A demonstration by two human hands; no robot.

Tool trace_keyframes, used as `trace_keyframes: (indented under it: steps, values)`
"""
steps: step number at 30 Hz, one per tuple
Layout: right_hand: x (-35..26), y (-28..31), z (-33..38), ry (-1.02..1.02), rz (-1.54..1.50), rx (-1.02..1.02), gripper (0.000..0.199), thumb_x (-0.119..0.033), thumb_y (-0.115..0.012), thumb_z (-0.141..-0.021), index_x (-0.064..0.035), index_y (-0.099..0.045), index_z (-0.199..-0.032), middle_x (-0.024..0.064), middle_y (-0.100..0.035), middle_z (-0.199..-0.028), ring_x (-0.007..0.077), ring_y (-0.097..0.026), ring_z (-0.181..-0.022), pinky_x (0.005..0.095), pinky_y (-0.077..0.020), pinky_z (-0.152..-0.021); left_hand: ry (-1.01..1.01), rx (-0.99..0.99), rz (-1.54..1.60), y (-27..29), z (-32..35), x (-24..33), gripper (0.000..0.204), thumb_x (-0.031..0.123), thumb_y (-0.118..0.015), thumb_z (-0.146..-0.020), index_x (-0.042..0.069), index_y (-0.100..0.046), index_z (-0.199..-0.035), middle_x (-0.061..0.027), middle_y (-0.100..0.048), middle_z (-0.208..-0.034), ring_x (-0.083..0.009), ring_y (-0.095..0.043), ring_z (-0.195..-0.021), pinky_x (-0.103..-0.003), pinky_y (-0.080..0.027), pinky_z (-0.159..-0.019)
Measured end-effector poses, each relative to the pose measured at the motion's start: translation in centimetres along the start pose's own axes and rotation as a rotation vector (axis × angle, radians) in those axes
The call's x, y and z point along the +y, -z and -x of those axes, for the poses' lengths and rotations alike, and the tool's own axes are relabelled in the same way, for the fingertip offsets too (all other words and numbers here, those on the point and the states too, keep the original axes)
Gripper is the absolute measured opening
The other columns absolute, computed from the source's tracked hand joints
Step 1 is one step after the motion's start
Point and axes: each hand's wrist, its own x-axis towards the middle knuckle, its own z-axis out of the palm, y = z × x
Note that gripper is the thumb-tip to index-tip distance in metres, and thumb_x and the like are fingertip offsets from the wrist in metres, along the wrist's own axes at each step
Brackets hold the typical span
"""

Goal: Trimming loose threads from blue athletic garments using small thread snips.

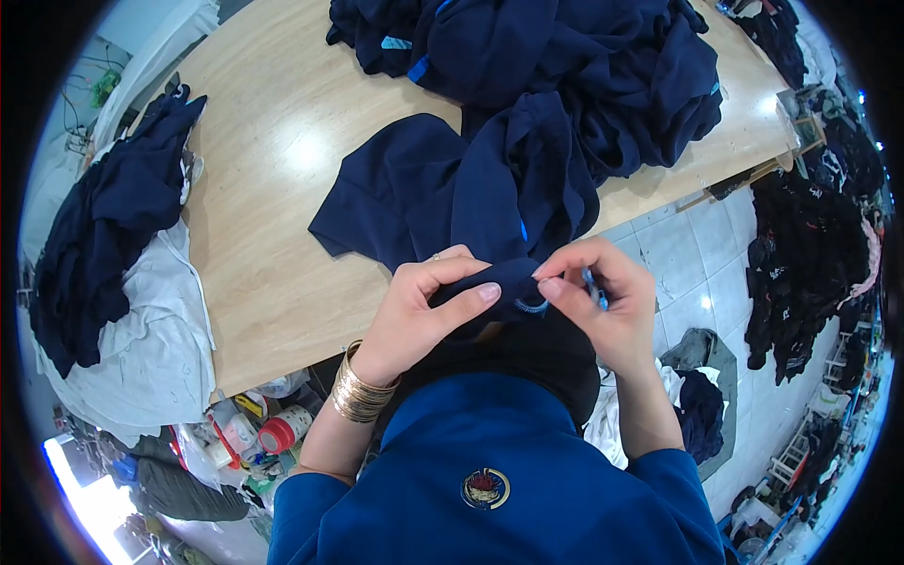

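A navy garment [490,212] trails over the near edge of the table, its end lifted in front of my body. My left hand [428,301] grips that end, the thumb lying on top of the cloth. Thumb and forefinger of my right hand [603,292] pinch the cloth's edge. Tucked in the same hand is a small blue tool [595,290], mostly covered by the fingers, so its kind is unclear. A light-blue stitched curve [531,306] shows on the cloth between my hands.
A heap of navy garments [537,47] covers the far side of the wooden table [254,226]. More navy cloth [113,226] lies over white fabric [155,330] at the left. Dark clothes [800,273] hang or lie at the right, above a tiled floor [702,250]. Bottles [278,433] stand lower left.
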Motion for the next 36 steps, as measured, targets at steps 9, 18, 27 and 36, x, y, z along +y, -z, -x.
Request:
trace_keyframes:
  steps: [9, 18, 27, 36]
  values:
    - [-0.5, 0.7, 0.0, -0.064, -0.022, 0.094, 0.007, -0.003, -0.068, -0.076, -0.0022, -0.063, -0.082, 0.0015, -0.061, -0.076, 0.0047, -0.053, -0.066, 0.0170, -0.0392, -0.059, -0.009, -0.009, -0.021, 0.1, 0.0, 0.1, 0.020, 0.016, -0.063, -0.082, 0.001, -0.065, -0.094, 0.0003, -0.052, -0.074, -0.0073, -0.046, -0.067, -0.022, -0.034, -0.060]
    - [-1.0, 1.3, -0.2, 0.001, 0.022, 0.130, 0.007, -0.002, -0.067, -0.076, -0.0013, -0.063, -0.082, 0.0026, -0.062, -0.077, 0.0048, -0.053, -0.065, 0.0171, -0.0393, -0.058, 0.000, -0.008, -0.005, 0.1, -0.1, 0.3, 0.019, 0.015, -0.063, -0.082, 0.000, -0.065, -0.094, -0.0001, -0.053, -0.075, -0.0073, -0.047, -0.069, -0.021, -0.036, -0.063]
    - [-1.3, 1.2, 0.2, 0.070, -0.005, -0.074, 0.010, -0.001, -0.066, -0.072, -0.0032, -0.064, -0.082, 0.0040, -0.063, -0.076, 0.0092, -0.059, -0.065, 0.0218, -0.0441, -0.056, -0.004, 0.003, -0.021, 0.1, 0.1, 0.3, 0.018, 0.014, -0.064, -0.081, 0.001, -0.064, -0.094, -0.0005, -0.054, -0.078, -0.0085, -0.050, -0.073, -0.021, -0.038, -0.066]
    - [1.1, -2.8, 2.3, 0.395, 0.262, -0.280, 0.020, -0.007, -0.066, -0.064, -0.0088, -0.066, -0.084, 0.0031, -0.058, -0.065, 0.0162, -0.056, -0.056, 0.0253, -0.0415, -0.049, 0.018, 0.041, 0.026, -0.1, 0.0, 0.0, 0.020, 0.015, -0.064, -0.081, -0.001, -0.063, -0.094, -0.0023, -0.058, -0.083, -0.0086, -0.053, -0.077, -0.021, -0.041, -0.069]
